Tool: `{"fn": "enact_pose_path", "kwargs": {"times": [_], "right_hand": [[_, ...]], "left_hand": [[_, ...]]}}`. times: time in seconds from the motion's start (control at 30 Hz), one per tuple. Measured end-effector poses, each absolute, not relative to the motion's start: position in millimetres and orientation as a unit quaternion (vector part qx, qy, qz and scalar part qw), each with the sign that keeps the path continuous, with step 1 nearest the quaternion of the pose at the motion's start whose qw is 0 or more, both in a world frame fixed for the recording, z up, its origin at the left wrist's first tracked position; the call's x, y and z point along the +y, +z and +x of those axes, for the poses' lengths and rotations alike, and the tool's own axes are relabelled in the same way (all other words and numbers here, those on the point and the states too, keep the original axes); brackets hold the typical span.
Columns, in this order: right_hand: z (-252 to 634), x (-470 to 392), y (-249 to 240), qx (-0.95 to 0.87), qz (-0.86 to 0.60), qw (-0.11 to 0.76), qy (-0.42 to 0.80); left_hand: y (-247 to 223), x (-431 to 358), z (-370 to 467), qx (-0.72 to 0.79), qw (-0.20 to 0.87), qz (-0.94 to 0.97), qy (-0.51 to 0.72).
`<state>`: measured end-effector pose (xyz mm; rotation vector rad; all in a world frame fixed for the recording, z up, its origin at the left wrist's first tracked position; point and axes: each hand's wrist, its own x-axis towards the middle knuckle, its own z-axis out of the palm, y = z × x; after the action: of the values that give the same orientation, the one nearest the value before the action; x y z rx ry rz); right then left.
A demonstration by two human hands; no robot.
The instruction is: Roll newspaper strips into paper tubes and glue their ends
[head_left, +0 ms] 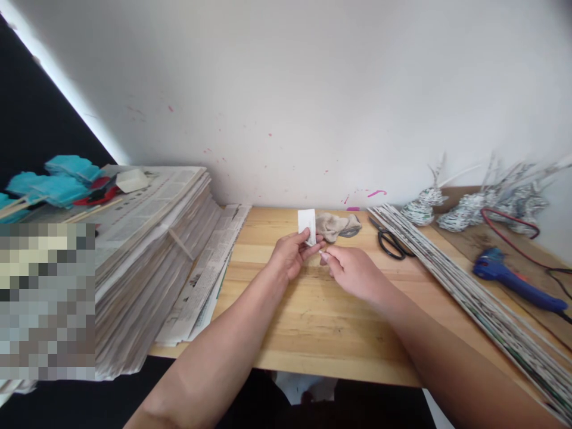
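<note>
My left hand [290, 253] grips a small white rectangular piece [306, 220] upright between thumb and fingers, above the wooden table [308, 322]. Close beside it, my right hand [353, 268] is closed in a pinch near the left fingertips. A tiny pale tip shows at its fingers, too small to name. Just behind both hands lies a crumpled beige cloth [336, 226] with a greyish edge. Black-handled scissors [391, 244] rest to the right of the cloth, beside a bundle of thin rolled newspaper sticks [451, 283].
A tall newspaper stack [179, 238] rises at left, with teal pieces [67, 182] and a red-and-black object [97, 192] on top. At right, a blue glue gun [513, 280] and its cable lie on brown cardboard [462, 235], near woven paper figures [424, 205]. A white wall stands behind.
</note>
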<state>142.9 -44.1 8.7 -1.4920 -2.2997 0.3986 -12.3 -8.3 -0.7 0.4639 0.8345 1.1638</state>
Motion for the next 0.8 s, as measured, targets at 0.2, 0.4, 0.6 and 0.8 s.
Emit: {"fn": "enact_pose_path", "kwargs": {"times": [0.2, 0.4, 0.6, 0.8], "right_hand": [[144.5, -44.9, 7.5, -0.808, -0.536, 0.214, 0.121], [142.8, -44.1, 9.3, -0.807, -0.539, 0.201, 0.129], [143.1, -45.4, 10.5, -0.808, -0.541, 0.213, 0.096], [143.9, -43.4, 11.0, -0.803, -0.542, 0.199, 0.15]], "left_hand": [[-1.9, -8.3, -11.3, 0.381, 0.734, 0.199, 0.525], [-1.1, -8.0, -11.5, 0.375, 0.731, 0.209, 0.531], [-2.4, -7.7, -11.5, 0.369, 0.727, 0.207, 0.541], [-3.2, -6.0, -12.2, 0.378, 0.725, 0.194, 0.541]]}}
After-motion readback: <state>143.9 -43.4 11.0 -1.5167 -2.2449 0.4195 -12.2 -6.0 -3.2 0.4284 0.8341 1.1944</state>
